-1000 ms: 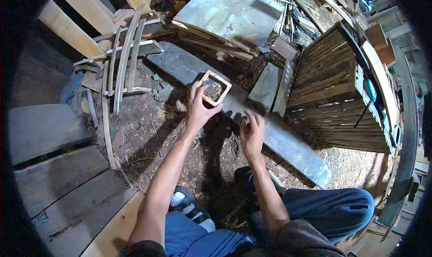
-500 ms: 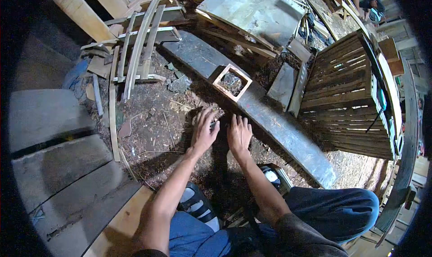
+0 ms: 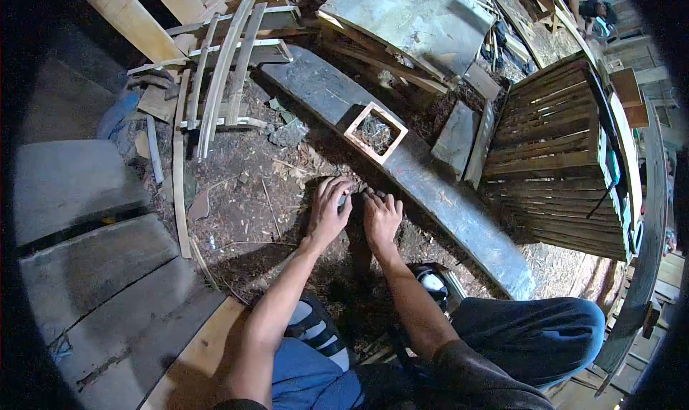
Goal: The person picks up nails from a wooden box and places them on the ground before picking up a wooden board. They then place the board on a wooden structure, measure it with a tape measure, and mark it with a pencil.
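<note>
Clock positions are taken from the hands. At 12 o'clock, a square wooden frame [image 3: 364,150], pale and straight-edged with 4 narrow sides, rests on a long dark plank [image 3: 459,220]; rough, fibrous scraps show inside it. The plank, scuffed and smooth-faced, runs from 11 o'clock down to 4. Between 2 and 3 o'clock leans a slatted wooden panel [image 3: 542,148], its thin strips coarse and brown. A broad board [image 3: 409,22] with a stained, pale surface lies toward 1 o'clock, and slender curved strips [image 3: 215,87] are bunched around 10 to 11.

The left hand [image 3: 330,213] is low over the crumbly, chip-strewn ground [image 3: 240,195], fingers bent, thumb a little apart; a small greyish patch shows beside the thumb, and I cannot tell whether it is gripped. The right hand [image 3: 382,218] is just beside it, fingers curled narrowly, their grip unclear.
</note>
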`<action>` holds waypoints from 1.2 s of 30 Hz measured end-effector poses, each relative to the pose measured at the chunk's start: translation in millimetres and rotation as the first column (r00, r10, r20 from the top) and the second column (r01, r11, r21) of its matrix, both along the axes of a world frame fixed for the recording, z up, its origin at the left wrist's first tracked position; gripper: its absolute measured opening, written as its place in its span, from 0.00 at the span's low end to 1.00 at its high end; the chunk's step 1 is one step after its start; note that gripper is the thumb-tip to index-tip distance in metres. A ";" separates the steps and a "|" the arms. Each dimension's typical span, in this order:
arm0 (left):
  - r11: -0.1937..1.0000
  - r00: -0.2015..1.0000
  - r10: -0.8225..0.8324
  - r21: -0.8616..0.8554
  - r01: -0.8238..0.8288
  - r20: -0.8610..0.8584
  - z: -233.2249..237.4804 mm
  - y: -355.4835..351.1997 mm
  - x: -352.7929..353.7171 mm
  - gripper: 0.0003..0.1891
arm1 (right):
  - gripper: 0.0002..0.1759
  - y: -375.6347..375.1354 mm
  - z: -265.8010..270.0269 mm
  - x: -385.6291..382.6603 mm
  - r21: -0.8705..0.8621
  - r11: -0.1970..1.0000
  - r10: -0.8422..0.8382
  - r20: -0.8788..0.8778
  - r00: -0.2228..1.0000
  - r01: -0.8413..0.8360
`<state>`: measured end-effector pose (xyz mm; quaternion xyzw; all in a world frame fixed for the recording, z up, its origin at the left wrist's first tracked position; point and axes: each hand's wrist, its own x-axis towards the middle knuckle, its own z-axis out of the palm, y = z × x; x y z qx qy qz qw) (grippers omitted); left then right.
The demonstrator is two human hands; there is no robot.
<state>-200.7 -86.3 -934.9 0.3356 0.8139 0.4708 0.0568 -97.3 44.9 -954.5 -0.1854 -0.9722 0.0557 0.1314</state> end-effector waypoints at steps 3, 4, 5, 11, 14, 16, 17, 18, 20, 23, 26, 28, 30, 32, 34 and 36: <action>1.000 0.998 -0.003 -0.003 0.003 -0.062 0.1 -1.0 0.2 0.20 | 0.17 -0.7 -6.8 3.1 -0.040 0.999 0.026 -0.004 1.000 -0.026; 1.000 0.998 -0.004 -0.003 0.003 -0.066 0.1 -0.4 0.0 0.20 | 0.15 -0.9 -7.5 2.5 -0.071 0.997 0.041 -0.018 0.999 -0.042; 1.000 0.998 -0.002 -0.013 0.001 -0.071 0.2 0.6 0.1 0.19 | 0.15 -1.2 -7.6 3.1 -0.071 0.997 0.041 -0.022 0.999 -0.042; 0.992 0.997 -0.010 -0.129 0.000 -0.073 -14.1 10.7 -0.1 0.19 | 0.11 0.5 34.6 13.0 -0.371 0.926 -0.100 -0.429 0.898 -0.074; 0.971 0.998 -0.023 -0.239 0.009 -0.056 -10.5 13.6 2.0 0.19 | 0.11 13.3 55.9 12.9 -0.475 0.880 -0.256 -0.462 0.849 0.007; 0.960 0.999 -0.042 -0.277 0.032 -0.029 -10.5 18.3 2.4 0.18 | 0.10 30.3 81.7 1.0 -0.473 0.881 -0.254 -0.504 0.826 -0.017; 0.923 0.990 -0.061 -0.385 0.009 -0.125 -12.2 19.9 3.2 0.19 | 0.11 39.3 84.4 -4.3 -0.487 0.873 -0.285 -0.461 0.840 0.029; 0.873 0.972 -0.092 -0.487 -0.027 -0.218 -12.4 20.1 3.0 0.19 | 0.12 46.4 87.2 -8.8 -0.501 0.862 -0.317 -0.418 0.851 0.075; 0.836 0.960 -0.150 -0.549 -0.005 -0.236 -12.3 20.7 2.5 0.18 | 0.12 55.5 94.7 -11.5 -0.540 0.838 -0.337 -0.403 0.851 0.076; 0.854 0.962 -0.120 -0.519 -0.026 -0.245 -5.5 29.0 -0.3 0.14 | 0.12 56.3 95.0 -0.4 -0.603 0.795 -0.350 -0.367 0.862 0.066; 0.857 0.967 -0.130 -0.515 -0.001 -0.218 -10.4 24.8 -2.6 0.11 | 0.11 43.9 81.8 19.9 -0.596 0.800 -0.315 -0.327 0.891 0.064; 0.877 0.958 -0.127 -0.481 -0.013 -0.258 -14.4 22.5 -2.8 0.11 | 0.11 32.9 82.9 24.2 -0.560 0.826 -0.250 -0.253 0.935 0.069; 0.889 0.949 -0.122 -0.458 -0.027 -0.292 -13.4 17.8 -5.1 0.10 | 0.11 23.1 85.4 20.6 -0.564 0.825 -0.237 -0.280 0.930 0.040; 0.901 0.938 -0.122 -0.432 -0.032 -0.325 -8.3 13.4 -6.3 0.10 | 0.09 15.6 92.7 20.7 -0.599 0.799 -0.230 -0.233 0.945 0.046; 0.927 0.949 -0.090 -0.374 -0.031 -0.301 -2.0 11.1 -7.9 0.09 | 0.08 16.5 96.5 17.3 -0.604 0.794 -0.269 -0.261 0.927 0.061; 0.929 0.958 -0.092 -0.371 -0.016 -0.272 -1.6 8.7 -10.7 0.09 | 0.09 23.6 102.6 13.4 -0.548 0.835 -0.249 -0.280 0.927 0.059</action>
